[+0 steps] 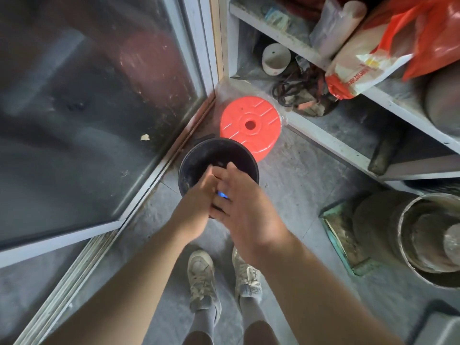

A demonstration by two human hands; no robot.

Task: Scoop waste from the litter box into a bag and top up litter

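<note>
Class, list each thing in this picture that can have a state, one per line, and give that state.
black bucket: upright on the floor, open, no lid on it.
red lid: off, lying flat on the floor behind the bucket.
left hand: over the bucket, pressed against the right hand; grip unclear.
right hand: over the bucket, fingers relaxed.
small blue object: between the hands, mostly hidden.
red bag: on the shelf, crumpled.

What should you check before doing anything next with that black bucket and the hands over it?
1. Black bucket upright on the floor: ok.
2. Bucket open, no lid on it: ok.
3. Left hand and right hand are over the bucket: ok.
4. What the small blue thing between the hands is: cannot tell.
5. Red stool stands clear behind the bucket: ok.
6. Litter box and bag in view: not ok.
</note>
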